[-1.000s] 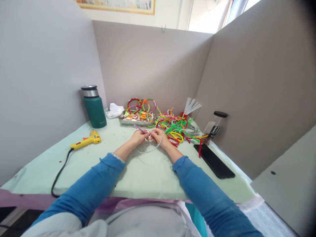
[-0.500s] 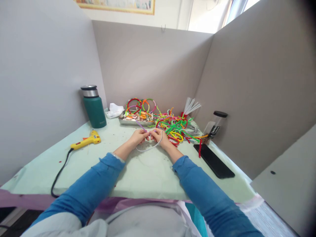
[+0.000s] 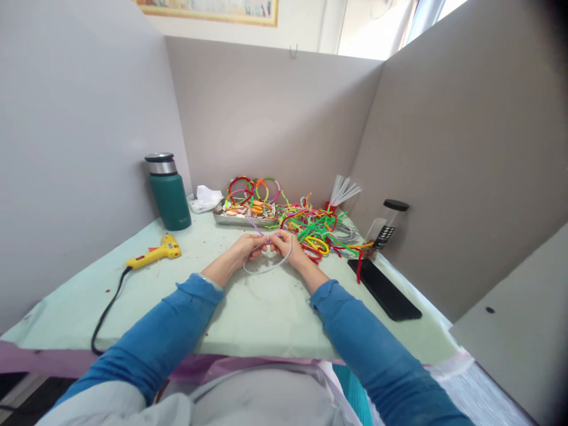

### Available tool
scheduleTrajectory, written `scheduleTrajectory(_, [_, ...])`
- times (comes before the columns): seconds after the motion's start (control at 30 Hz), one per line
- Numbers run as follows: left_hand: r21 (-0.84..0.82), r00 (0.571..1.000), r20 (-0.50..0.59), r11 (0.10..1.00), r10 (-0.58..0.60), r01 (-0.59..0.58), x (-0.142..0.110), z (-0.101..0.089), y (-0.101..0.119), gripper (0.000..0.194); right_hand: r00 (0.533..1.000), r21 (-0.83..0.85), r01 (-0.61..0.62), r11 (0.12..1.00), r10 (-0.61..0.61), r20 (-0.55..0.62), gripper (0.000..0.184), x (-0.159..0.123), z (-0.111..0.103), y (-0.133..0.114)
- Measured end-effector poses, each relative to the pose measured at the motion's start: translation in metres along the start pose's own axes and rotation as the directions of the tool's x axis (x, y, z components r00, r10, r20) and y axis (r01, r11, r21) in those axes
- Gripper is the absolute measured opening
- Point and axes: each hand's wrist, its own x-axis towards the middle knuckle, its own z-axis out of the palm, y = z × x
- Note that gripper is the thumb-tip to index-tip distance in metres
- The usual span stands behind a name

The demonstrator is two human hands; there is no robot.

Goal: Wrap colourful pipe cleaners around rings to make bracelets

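Over the middle of the table, my left hand (image 3: 247, 247) and my right hand (image 3: 287, 245) meet fingertip to fingertip. Between them is a thin white hoop (image 3: 267, 271), whose lower curve hangs below the fingers. A purple pipe cleaner (image 3: 254, 225) sticks up and to the left from my left fingertips, and some purple shows at the hoop between both hands. My left fingers pinch the pipe cleaner, while my right fingers are closed on the hoop. How the two are joined is mostly hidden by the fingers.
Colourful pipe cleaners (image 3: 326, 223) pile up behind my right hand. A metal tray (image 3: 244, 220) holds small pieces, with wrapped hoops (image 3: 268, 179) on top. Left are a yellow glue gun (image 3: 155, 253) and green bottle (image 3: 171, 198); right, a black phone (image 3: 385, 290) and clear jar (image 3: 387, 225).
My left hand has shifted slightly at the fingertips, and the purple pipe cleaner's free end has swung a little to the right. My right hand stays nearly where it was.
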Motion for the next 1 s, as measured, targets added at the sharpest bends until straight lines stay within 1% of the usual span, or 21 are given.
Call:
scheduleTrajectory(0.1, [0.062,0.998,-0.051,0.997,0.041,-0.037,0.000,0.002,0.000,0.036,1.000,-0.007,-0.010,1.000,0.010,-0.009,0.028,0.000,0.001,-0.001])
scheduleTrajectory(0.23, [0.225,0.979,-0.127,0.966,0.160,-0.129,0.003,0.004,-0.002,0.039,0.999,-0.021,-0.040,0.999,0.040,-0.019,0.032,0.001,0.001,-0.002])
scheduleTrajectory(0.37, [0.455,0.950,-0.165,0.875,0.265,-0.165,0.008,0.002,-0.005,0.041,0.999,-0.059,-0.048,0.997,0.047,-0.018,0.036,0.000,0.000,-0.003])
scheduleTrajectory(0.47, [0.544,0.931,-0.152,0.815,0.331,-0.201,0.010,-0.001,-0.007,0.041,0.999,-0.079,-0.041,0.996,0.040,-0.018,0.038,-0.001,-0.001,-0.003])
scheduleTrajectory(0.57, [0.571,0.919,-0.135,0.787,0.371,-0.234,0.010,-0.002,-0.006,0.041,0.999,-0.064,-0.052,0.997,0.052,-0.001,0.041,-0.001,0.000,-0.004])
scheduleTrajectory(0.67, [0.567,0.910,-0.135,0.783,0.393,-0.254,0.010,-0.002,-0.005,0.040,0.998,-0.030,-0.068,0.997,0.068,0.004,0.043,-0.001,0.000,-0.005])
scheduleTrajectory(0.77, [0.527,0.906,-0.157,0.809,0.393,-0.260,0.010,-0.001,-0.004,0.039,0.998,0.004,-0.063,0.998,0.063,0.011,0.042,-0.001,0.001,-0.007])
scheduleTrajectory(0.9, [0.448,0.915,-0.196,0.863,0.351,-0.235,0.010,-0.001,-0.003,0.037,0.997,0.052,-0.064,0.997,0.063,0.034,0.040,-0.002,0.002,-0.009])
scheduleTrajectory(1.0, [0.428,0.930,-0.174,0.876,0.322,-0.223,0.009,0.000,-0.002,0.038,0.999,0.054,-0.040,0.998,0.039,0.031,0.042,-0.003,0.001,-0.010])
